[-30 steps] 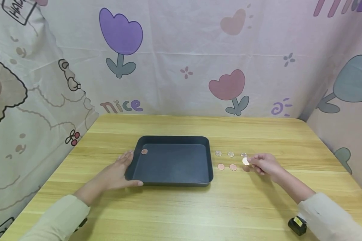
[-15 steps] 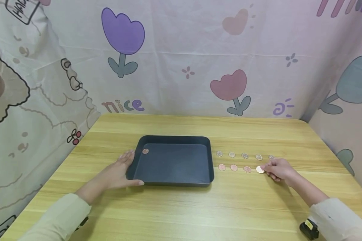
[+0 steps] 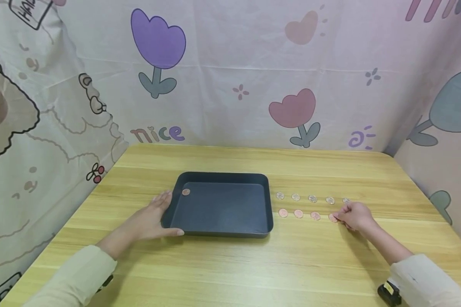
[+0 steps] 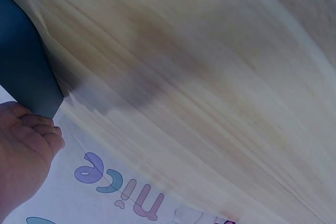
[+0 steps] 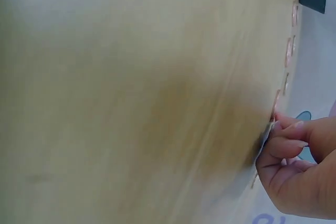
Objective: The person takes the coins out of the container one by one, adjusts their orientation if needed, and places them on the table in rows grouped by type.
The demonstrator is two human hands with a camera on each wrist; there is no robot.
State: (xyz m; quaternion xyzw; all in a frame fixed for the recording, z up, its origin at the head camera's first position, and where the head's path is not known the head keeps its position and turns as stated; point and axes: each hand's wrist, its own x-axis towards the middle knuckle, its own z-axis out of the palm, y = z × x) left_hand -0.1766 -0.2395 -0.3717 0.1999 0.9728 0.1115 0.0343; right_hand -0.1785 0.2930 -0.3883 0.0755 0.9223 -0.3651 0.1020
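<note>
In the head view, a dark rectangular baking tray (image 3: 220,209) lies on the table with one copper coin (image 3: 186,192) in its far left corner. My left hand (image 3: 151,219) rests against the tray's left side, fingers along the wall and thumb at the front edge. To the right, silver coins (image 3: 312,198) form a far row and copper coins (image 3: 298,214) a near row. My right hand (image 3: 356,216) touches the near row's rightmost visible copper coin (image 3: 332,218), thumb and forefinger at its edge and other fingers curled. Its fingers partly cover the rightmost silver coin (image 3: 346,200).
A pale wooden table (image 3: 230,268) bears everything. Printed cloth (image 3: 219,47) hangs behind it and along both sides. A small black device with a yellow patch (image 3: 389,293) sits by the right cuff.
My right hand has moved right with a raised, shiny coin and lowered it into the near row, where it now looks copper and flat. The left hand stays on the tray.
</note>
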